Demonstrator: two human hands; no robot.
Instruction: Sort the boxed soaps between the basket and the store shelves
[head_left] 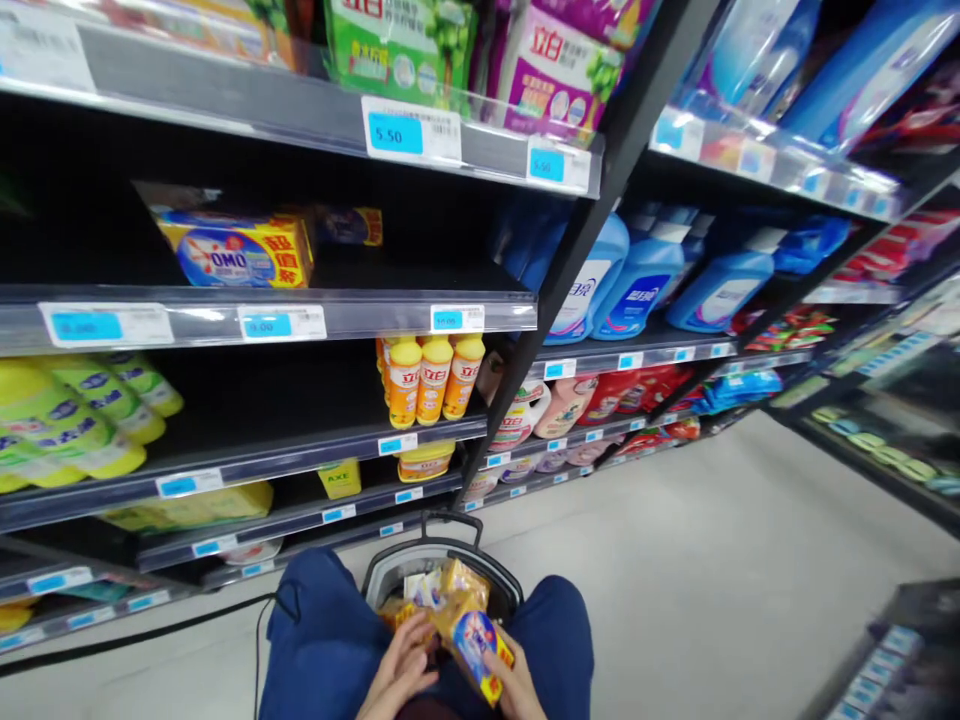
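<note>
At the bottom centre, between my blue-trousered knees, my right hand (517, 685) grips a yellow soap pack (478, 652) with a blue and red label. My left hand (403, 670) rests on the pack's left side, fingers curled against it. Just beyond my hands stands a dark shopping basket (390, 565) holding several yellow packs (450, 585), its handle raised towards the shelves.
Shop shelves fill the left and top: a yellow OMO soap box (236, 252), yellow bottles (433, 378), blue detergent jugs (645, 275), bags on top. Blue price tags line the shelf edges. A grey aisle floor (712, 560) runs right. A black cable (150, 630) crosses the floor.
</note>
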